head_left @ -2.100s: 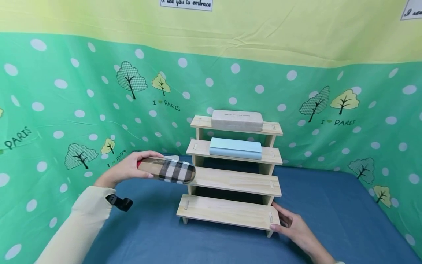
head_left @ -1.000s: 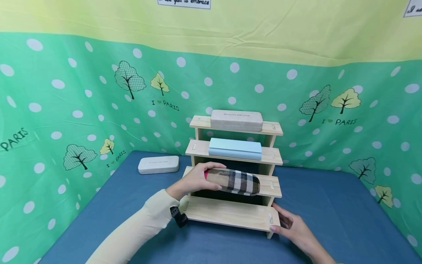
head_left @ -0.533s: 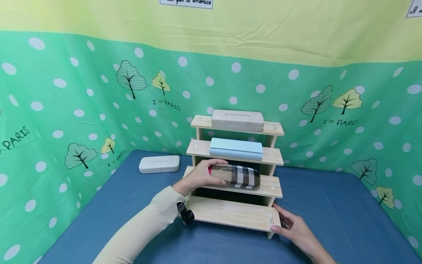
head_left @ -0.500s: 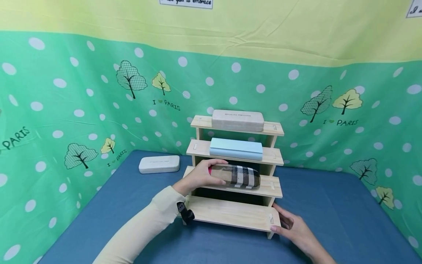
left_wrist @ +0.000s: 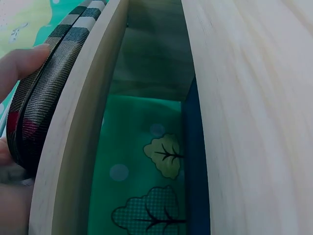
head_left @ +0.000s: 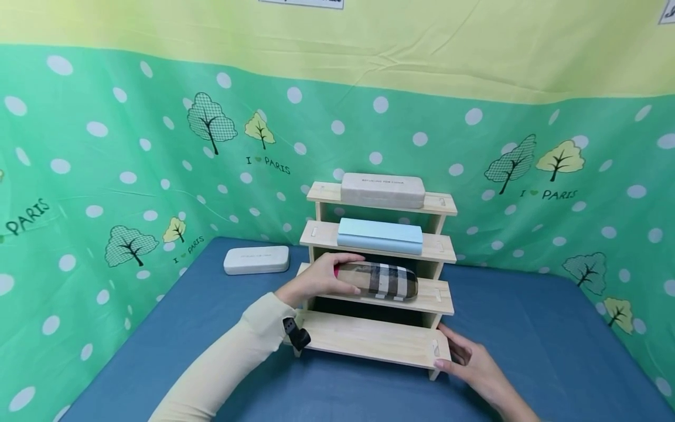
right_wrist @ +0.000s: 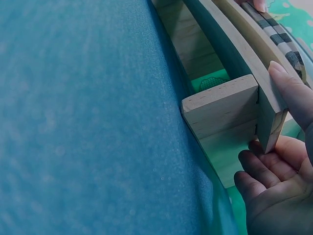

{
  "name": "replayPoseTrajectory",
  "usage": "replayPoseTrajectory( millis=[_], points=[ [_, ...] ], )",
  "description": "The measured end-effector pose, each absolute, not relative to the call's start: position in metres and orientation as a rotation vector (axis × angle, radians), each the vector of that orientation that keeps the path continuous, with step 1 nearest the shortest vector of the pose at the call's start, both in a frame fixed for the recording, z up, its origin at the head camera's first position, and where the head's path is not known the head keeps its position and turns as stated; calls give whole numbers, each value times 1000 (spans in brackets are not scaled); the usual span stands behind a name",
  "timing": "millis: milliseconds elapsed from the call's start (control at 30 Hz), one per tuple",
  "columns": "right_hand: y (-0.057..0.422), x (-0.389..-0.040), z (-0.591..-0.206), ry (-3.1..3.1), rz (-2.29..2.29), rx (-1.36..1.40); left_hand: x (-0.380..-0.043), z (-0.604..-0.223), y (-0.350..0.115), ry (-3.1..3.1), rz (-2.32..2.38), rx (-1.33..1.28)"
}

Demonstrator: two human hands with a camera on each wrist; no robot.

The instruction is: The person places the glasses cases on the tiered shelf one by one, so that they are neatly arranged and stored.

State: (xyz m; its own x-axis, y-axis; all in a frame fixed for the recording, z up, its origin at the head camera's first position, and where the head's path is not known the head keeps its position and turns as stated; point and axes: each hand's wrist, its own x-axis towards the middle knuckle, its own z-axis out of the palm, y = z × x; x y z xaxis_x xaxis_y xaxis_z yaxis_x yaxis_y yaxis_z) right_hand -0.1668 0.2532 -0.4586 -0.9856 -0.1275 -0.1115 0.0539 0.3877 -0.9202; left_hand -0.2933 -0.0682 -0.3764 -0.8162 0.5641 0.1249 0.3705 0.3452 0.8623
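A plaid glasses case (head_left: pixel 382 281) lies on the second step from the bottom of a wooden tiered rack (head_left: pixel 369 337). My left hand (head_left: pixel 319 278) grips its left end, thumb at the front and fingers over the back. In the left wrist view the plaid case (left_wrist: pixel 51 78) sits against the step's board, with fingertips (left_wrist: pixel 36 56) on it. At the rack's lower right corner my right hand (head_left: pixel 471 363) holds the end of the bottom step. The right wrist view has the right hand's thumb (right_wrist: pixel 288 88) on top of that board and its other fingers curled below.
A light blue case (head_left: pixel 379 235) lies on the step above, and a grey case (head_left: pixel 382 190) on the top one. Another white-grey case (head_left: pixel 256 259) rests on the blue tablecloth (head_left: pixel 174 351) at the back left. A patterned curtain (head_left: pixel 411 126) hangs behind.
My left hand has carried the plaid case rightward from beside the rack and set it back onto the step. The right hand has stayed at the rack's corner.
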Motion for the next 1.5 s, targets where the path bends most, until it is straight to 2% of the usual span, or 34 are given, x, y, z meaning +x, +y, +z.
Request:
replayPoseTrajectory(
  millis=[733, 1133, 1500],
  points=[
    [253, -168, -458, 2494, -1637, -59, -288, -370, -88, 2358, 1436, 875],
    [253, -167, -458, 2489, -1628, -69, -278, -362, -125, 2344, 1543, 913],
    [252, -167, -458, 2480, -1646, -55, -284, -353, -182, 2410, 1553, 974]
  ],
)
